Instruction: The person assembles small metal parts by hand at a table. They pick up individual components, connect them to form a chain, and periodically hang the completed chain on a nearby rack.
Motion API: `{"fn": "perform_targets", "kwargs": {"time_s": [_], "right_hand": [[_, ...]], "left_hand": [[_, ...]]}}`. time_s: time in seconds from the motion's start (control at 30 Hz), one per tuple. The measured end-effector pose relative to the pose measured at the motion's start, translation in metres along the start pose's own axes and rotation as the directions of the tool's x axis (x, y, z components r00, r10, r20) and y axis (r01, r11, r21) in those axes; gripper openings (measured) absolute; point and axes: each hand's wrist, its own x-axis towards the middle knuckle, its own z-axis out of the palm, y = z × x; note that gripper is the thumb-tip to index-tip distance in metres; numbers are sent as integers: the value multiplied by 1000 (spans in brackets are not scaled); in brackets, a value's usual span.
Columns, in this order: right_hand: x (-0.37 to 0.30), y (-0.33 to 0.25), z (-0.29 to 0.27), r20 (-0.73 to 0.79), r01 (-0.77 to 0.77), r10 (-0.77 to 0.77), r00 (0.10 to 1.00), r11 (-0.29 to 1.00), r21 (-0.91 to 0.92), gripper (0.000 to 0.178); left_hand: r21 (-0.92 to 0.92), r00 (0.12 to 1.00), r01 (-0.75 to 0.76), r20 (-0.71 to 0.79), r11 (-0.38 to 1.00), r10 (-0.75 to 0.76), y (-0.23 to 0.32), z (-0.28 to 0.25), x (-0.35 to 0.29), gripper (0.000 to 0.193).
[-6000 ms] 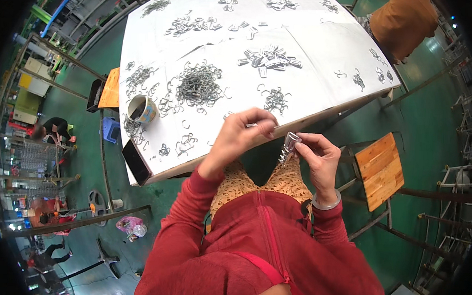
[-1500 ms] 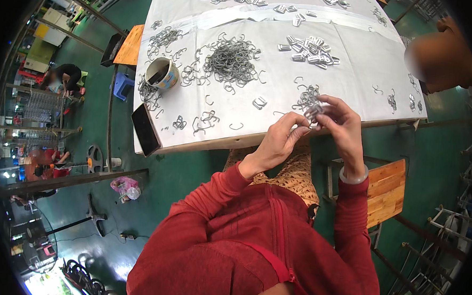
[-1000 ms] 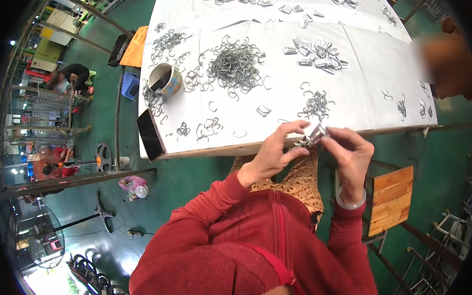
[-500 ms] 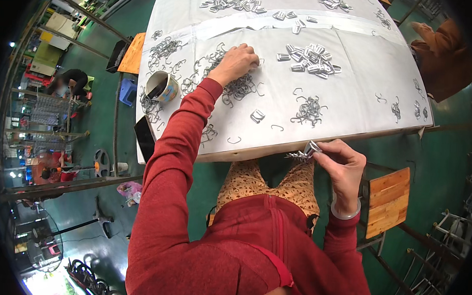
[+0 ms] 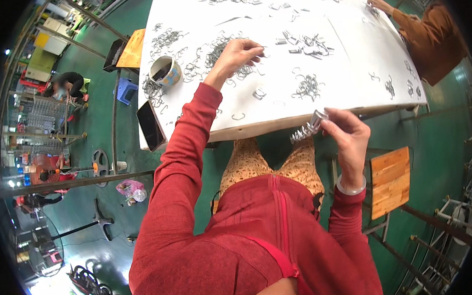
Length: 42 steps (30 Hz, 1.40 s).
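Over the white-covered table (image 5: 352,73), my left hand (image 5: 235,58) pinches a thin wire hook (image 5: 264,47), only partly visible at the fingertips. Beneath and beside that hand lies a pile of grey wire hooks (image 5: 215,51). My right hand (image 5: 349,137) is just off the table's front edge, thumb and fingers closed on a shiny metal clip (image 5: 317,118). Several small jagged metal pieces (image 5: 302,134) stick out to the left from the clip. Between the hands, a smaller heap of hooks (image 5: 307,86) and a single metal clip (image 5: 259,93) rest on the table.
A heap of metal clips (image 5: 305,43) lies farther back. At the left are a round tub (image 5: 165,71) and a dark phone (image 5: 150,126) on the table edge. A co-worker's brown sleeve (image 5: 428,40) reaches in at the far right. A wooden stool (image 5: 390,182) stands right of me.
My left hand has lifted from the hook pile, a thin hook now showing at its fingertips. My right hand has risen slightly with the clip. The co-worker's hand now reaches over the table.
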Motion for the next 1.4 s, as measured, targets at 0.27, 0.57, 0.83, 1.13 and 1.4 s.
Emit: {"fn": "perform_targets", "kwargs": {"time_s": [0.27,0.57,0.83,1.13,1.4], "right_hand": [[-7,21,1,-58,7,0,998,991,131,20],[-5,24,3,-49,26,-21,999,996,91,18],[12,19,-19,141,74,-54,988,987,-140,16],[193,94,-44,25,89,-88,996,865,-494,25],[251,140,10,-9,198,-329,944,589,-783,27]], "left_hand": [[-395,935,33,338,918,112,58,87,-103,20],[-364,957,-27,259,931,129,43,101,-101,16],[-380,921,-55,337,923,194,36,111,-109,15],[-331,918,-120,321,936,232,35,119,-107,5],[-246,944,-161,243,956,222,35,122,-113,8]]}}
